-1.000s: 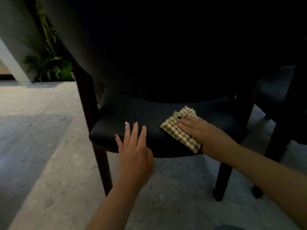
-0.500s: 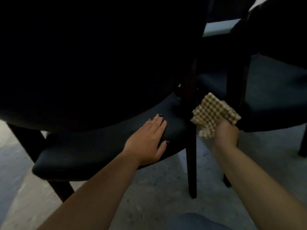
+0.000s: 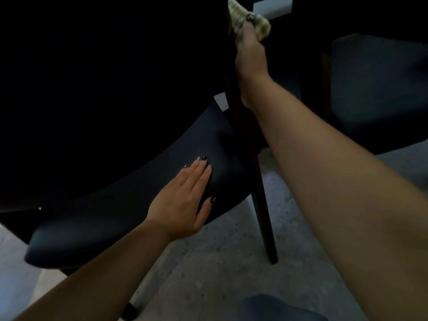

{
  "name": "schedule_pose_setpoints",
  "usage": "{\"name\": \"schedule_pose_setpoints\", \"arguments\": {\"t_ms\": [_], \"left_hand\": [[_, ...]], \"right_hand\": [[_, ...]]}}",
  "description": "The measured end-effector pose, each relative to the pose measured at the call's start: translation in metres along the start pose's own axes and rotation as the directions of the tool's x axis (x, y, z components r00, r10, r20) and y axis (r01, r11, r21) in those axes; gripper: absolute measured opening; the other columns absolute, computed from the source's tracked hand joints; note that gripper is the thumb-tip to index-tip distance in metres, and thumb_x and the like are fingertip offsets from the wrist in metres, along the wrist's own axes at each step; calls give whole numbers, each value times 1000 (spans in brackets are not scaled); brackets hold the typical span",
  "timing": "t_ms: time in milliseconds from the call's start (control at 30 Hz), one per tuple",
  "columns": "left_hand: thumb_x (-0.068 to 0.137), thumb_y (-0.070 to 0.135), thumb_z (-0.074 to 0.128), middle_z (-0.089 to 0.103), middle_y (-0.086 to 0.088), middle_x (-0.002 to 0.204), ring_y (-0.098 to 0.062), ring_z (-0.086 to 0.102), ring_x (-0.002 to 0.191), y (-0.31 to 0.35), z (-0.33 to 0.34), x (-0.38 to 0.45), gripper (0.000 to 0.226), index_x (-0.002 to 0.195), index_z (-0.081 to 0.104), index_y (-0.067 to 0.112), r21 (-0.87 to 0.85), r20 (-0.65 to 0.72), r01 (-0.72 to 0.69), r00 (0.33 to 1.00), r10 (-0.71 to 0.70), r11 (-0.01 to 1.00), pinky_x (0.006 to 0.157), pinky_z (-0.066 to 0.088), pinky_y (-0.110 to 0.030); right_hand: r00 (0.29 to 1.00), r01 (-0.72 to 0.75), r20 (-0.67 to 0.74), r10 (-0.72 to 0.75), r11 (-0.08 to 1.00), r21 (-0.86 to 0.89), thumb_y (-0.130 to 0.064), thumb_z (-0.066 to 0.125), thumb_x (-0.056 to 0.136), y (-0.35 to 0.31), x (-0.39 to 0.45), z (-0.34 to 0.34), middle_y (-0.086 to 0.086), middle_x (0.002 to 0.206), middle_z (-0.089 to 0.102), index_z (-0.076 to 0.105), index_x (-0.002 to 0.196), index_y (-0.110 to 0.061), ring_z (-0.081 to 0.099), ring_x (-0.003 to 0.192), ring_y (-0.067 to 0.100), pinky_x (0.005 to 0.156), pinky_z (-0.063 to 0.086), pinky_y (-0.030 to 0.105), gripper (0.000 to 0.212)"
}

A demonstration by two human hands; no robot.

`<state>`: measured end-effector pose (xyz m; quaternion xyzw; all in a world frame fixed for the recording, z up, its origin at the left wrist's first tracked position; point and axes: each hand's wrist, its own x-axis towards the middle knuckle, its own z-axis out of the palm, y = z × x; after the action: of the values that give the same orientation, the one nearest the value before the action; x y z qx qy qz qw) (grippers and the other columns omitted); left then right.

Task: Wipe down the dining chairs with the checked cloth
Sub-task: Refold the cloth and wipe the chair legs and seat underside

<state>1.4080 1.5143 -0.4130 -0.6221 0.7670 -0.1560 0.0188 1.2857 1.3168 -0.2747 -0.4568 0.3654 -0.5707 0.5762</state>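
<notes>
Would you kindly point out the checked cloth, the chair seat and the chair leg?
checked cloth [image 3: 262,25]: head view, bunched part right of the hand.
chair seat [image 3: 115,212]: head view, bare padded top.
chair leg [image 3: 266,221]: head view, lower shaft.

The pale checked cloth [image 3: 251,18] is bunched high against the dark chair [image 3: 129,214]'s rear upright, above its padded seat.

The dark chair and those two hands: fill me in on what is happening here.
A person is wiping a dark padded dining chair. The left hand lies flat and open on the seat cushion, bracing it. The right hand reaches up along the dark wooden frame post at the seat's right side, clutching the bunched pale checked cloth near the top of the view. A second dark chair stands to the right.
</notes>
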Motion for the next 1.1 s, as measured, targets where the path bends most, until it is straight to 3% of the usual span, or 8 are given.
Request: {"name": "schedule_pose_setpoints", "arguments": {"t_ms": [233, 400, 500, 567, 633, 733, 933, 1100], "left_hand": [[95, 41, 36, 36, -17, 153, -27, 32, 143, 0, -1, 0, 66, 147, 37, 1, 7, 10, 4, 1000, -4, 1000, 117, 21, -36], [95, 42, 37, 35, -16, 153, -26, 31, 144, -1, 0, -1, 66, 147, 37, 2, 2, 12, 15, 1000, -15, 1000, 117, 19, -34], [94, 42, 36, 37, -17, 152, -26, 33, 142, -1, 0, -1, 66, 146, 38, 2, 8, 15, 18, 1000, -18, 1000, 117, 21, -36], [94, 42, 37, 40, -18, 150, -27, 36, 140, -1, -1, 0, 66, 145, 40, 1, -3, -2, 14, 1000, -14, 1000, 116, 23, -36], [94, 42, 38, 40, -17, 150, -26, 37, 140, -1, -2, -1, 65, 145, 41, 1, -6, -12, 13, 1000, -14, 1000, 116, 22, -35], [95, 44, 36, 37, -13, 153, -23, 32, 143, -2, -1, -1, 65, 147, 39, 5, -30, -22, 29, 999, -29, 999, 117, 18, -32], [96, 44, 37, 37, -13, 153, -22, 32, 143, -3, 2, -2, 64, 147, 39, 5, -90, -42, 30, 999, -34, 995, 117, 23, -32], [96, 46, 35, 36, -12, 153, -22, 32, 143, -5, 3, -3, 65, 147, 39, 6, -101, -51, 27, 998, -32, 995, 116, 23, -32]], "right_hand": [[921, -381, 99, 376, 924, 34, -31, 37, 101, 99, -37, -64, -2, 67, 65, 63, 75, -16, 60, 69, 14, 69, 47, 26, 40], [992, 123, -4, -129, 954, -275, -19, 44, 98, 113, -57, -58, 7, 107, 63, 60, 113, -4, 58, 103, 21, 91, 44, 32, 27], [670, 727, 415, -616, 430, -535, -6, 45, 95, 122, -83, -66, 18, 142, 42, 41, 137, 6, 30, 138, 25, 117, 17, 27, 44], [441, 846, 753, -488, -53, -530, -8, 44, 90, 118, -76, -64, 24, 143, 42, 45, 136, 6, 26, 140, 32, 119, 12, 41, 48], [520, 719, 851, -70, -503, -480, -20, 39, 90, 101, -55, -53, 22, 148, 37, 43, 139, 0, 22, 143, 35, 118, -2, 51, 52], [653, 429, 750, 101, -866, -257, -32, 29, 96, 72, -24, -33, 19, 138, 50, 55, 131, -6, 31, 138, 38, 111, -17, 53, 51], [471, 464, 746, 471, -851, 245, -29, 34, 96, 82, -34, -52, 7, 116, 66, 66, 116, -13, 50, 124, 30, 116, -4, 51, 41], [255, 564, 961, 110, -824, -55, -14, 30, 91, 38, -5, -59, 17, 112, 66, 50, 125, -7, 50, 124, 36, 116, 23, 50, 40]]}}
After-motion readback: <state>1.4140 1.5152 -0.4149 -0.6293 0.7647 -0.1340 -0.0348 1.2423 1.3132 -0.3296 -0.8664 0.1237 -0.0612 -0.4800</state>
